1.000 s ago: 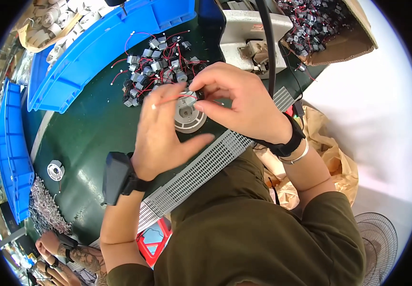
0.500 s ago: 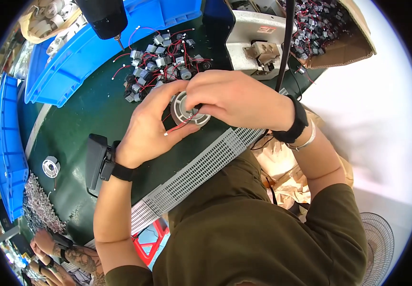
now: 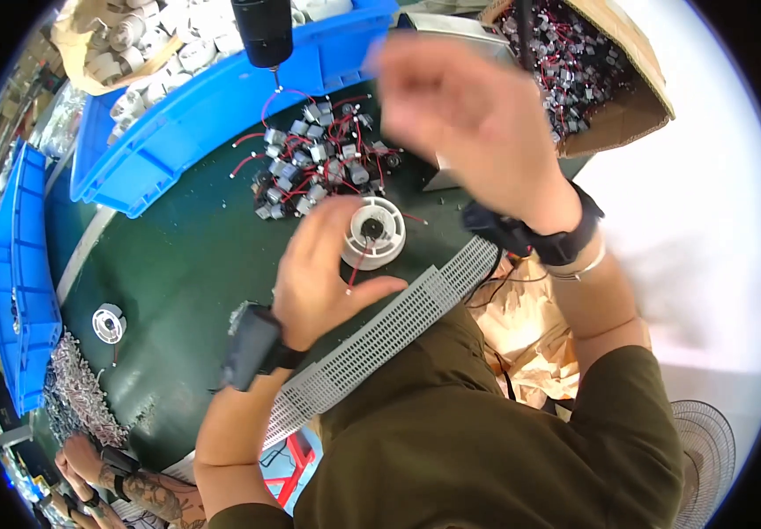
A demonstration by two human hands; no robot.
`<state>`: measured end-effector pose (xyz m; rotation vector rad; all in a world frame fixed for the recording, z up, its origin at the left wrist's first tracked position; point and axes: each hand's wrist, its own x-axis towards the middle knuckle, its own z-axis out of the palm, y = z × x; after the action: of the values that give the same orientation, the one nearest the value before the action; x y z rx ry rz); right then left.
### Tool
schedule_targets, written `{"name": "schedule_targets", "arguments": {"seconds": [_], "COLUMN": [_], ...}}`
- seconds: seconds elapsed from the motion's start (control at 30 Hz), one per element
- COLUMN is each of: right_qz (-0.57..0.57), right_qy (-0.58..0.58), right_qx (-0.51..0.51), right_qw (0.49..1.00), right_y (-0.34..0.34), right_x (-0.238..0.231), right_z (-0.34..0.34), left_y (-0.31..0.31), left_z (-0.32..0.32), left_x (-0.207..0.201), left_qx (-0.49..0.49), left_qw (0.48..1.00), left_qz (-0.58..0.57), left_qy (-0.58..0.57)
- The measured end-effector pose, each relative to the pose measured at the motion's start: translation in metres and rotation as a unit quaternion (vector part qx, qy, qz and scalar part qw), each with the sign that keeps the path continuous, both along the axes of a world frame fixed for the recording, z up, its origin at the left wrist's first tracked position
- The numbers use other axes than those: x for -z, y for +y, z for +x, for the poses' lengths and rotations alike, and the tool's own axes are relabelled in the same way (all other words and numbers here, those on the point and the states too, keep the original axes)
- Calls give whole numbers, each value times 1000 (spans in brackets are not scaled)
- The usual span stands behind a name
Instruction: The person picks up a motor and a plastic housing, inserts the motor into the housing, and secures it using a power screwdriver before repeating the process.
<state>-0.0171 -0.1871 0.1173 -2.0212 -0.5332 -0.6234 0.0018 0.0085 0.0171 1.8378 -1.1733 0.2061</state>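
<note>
A round white plastic housing (image 3: pixel 391 251) with a dark centre sits on the green tabletop, a thin red wire running out over its near side. My left hand (image 3: pixel 319 269) is beside it, fingertips at its left rim and the thumb spread away from it, so the hand is open. My right hand (image 3: pixel 477 123) is raised above the table, smeared by motion; whether its fingers hold anything does not show. Beyond the housing lies a pile of small grey motors (image 3: pixel 319 159) with red wires. A black electric screwdriver (image 3: pixel 263 33) hangs over the far side, bit pointing down.
Behind the pile stands a blue bin (image 3: pixel 222 119) with white round parts. A cardboard box (image 3: pixel 636 115) of motors is at far right. Another white housing (image 3: pixel 109 324) lies at left, near a blue tray (image 3: pixel 23 282). Another person's tattooed forearm (image 3: pixel 155 495) shows at lower left.
My right hand has left the housing and risen, moving right and away. My left hand has loosened around the housing, its thumb now apart from it. The whole view has shifted somewhat.
</note>
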Motion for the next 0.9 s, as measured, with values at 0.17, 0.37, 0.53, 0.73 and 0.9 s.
{"name": "schedule_targets", "arguments": {"seconds": [0.17, 0.37, 0.53, 0.73, 0.9], "right_qz": [265, 272, 367, 294, 324], "right_qy": [-73, 3, -18, -78, -96], "right_qx": [-2, -222, -225, -21, 9], "right_qw": [962, 936, 902, 952, 941], "right_y": [53, 24, -1, -59, -79], "right_x": [-56, -79, -78, -42, -14], "right_z": [73, 146, 67, -23, -26], "left_y": [2, -5, -6, 0, -1], "left_z": [4, 0, 3, 4, 5], "left_x": [12, 13, 15, 11, 12], "left_qx": [-30, -19, -23, -29, -24], "left_qw": [993, 994, 996, 996, 997], "left_qz": [17, 5, -1, 5, 31], "left_qy": [-111, -105, -89, -85, -74]}}
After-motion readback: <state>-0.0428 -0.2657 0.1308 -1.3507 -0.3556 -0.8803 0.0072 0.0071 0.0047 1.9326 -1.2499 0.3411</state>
